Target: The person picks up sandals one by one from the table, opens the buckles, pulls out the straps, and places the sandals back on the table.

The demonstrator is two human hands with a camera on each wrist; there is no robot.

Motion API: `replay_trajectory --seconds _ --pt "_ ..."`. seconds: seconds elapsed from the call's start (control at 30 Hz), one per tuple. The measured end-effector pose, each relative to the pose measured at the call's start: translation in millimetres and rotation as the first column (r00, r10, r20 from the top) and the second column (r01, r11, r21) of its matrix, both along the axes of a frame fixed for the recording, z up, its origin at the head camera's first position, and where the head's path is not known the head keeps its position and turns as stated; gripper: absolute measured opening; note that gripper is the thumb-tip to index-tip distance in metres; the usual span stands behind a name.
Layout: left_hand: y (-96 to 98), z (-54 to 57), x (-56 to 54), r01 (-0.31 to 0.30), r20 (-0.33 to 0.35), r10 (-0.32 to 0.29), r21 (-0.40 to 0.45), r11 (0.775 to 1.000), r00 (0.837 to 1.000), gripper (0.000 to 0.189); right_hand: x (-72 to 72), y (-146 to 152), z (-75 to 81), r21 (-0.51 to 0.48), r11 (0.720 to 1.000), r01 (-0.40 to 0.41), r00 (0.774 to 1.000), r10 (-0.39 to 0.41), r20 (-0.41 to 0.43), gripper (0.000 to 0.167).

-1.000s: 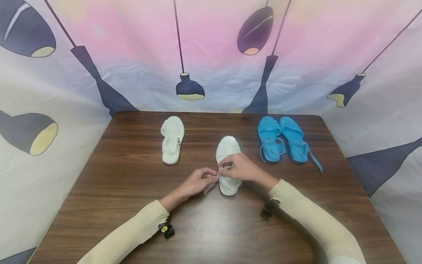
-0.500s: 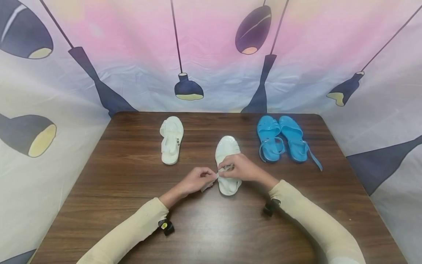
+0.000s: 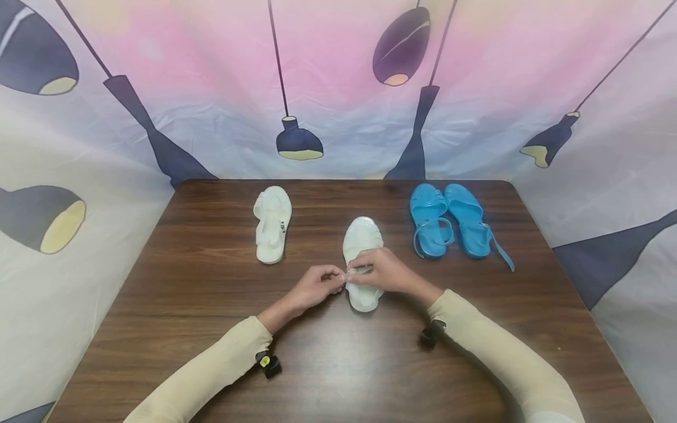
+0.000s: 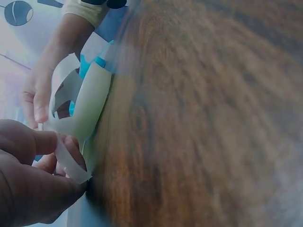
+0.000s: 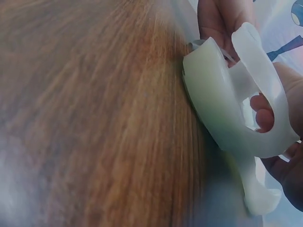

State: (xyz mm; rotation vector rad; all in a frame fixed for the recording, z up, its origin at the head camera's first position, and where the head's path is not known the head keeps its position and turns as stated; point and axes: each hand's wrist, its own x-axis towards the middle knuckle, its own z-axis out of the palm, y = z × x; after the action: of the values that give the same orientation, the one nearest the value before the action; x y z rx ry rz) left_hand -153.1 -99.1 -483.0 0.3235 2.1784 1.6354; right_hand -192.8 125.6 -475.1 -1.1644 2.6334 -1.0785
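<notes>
A white sandal [image 3: 364, 233] lies sole down on the table in the middle of the head view, toe pointing away. Beside its left edge, my left hand [image 3: 315, 286] pinches the sandal's thin strap [image 4: 70, 163], whose free end curves out past the fingers in the left wrist view. My right hand [image 3: 385, 271] reaches over the sandal and pinches the strap near the same spot, its fingertips close to the left ones. The buckle between the fingertips is mostly hidden. From the right wrist, the sandal's heel band [image 5: 270, 94] stands up in a loop.
Another white sandal [image 3: 272, 225] with a small metal buckle lies at the back left. Two blue sandals, one [image 3: 431, 229] beside the other [image 3: 468, 226], lie at the back right, the outer one's strap trailing loose. A printed curtain [image 3: 222, 88] hangs behind the wooden table [image 3: 211, 329].
The strap's free end, seen hanging below my left hand a second ago, is now hidden in the head view. Both hands stay at the strap. The head view has shifted slightly.
</notes>
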Motion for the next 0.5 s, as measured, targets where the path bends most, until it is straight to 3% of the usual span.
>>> replay_trajectory --seconds 0.37,0.5 --pt "-0.4 -2.8 -2.8 -0.009 0.065 0.004 0.075 0.997 0.998 0.024 0.5 -1.1 -1.9 0.020 1.000 0.009 1.000 -0.008 -0.011 0.015" --pt "-1.0 -2.5 -3.4 -0.007 0.018 0.007 0.024 1.000 1.000 0.023 1.0 0.3 -3.8 0.005 1.000 0.027 0.999 -0.027 -0.021 0.013"
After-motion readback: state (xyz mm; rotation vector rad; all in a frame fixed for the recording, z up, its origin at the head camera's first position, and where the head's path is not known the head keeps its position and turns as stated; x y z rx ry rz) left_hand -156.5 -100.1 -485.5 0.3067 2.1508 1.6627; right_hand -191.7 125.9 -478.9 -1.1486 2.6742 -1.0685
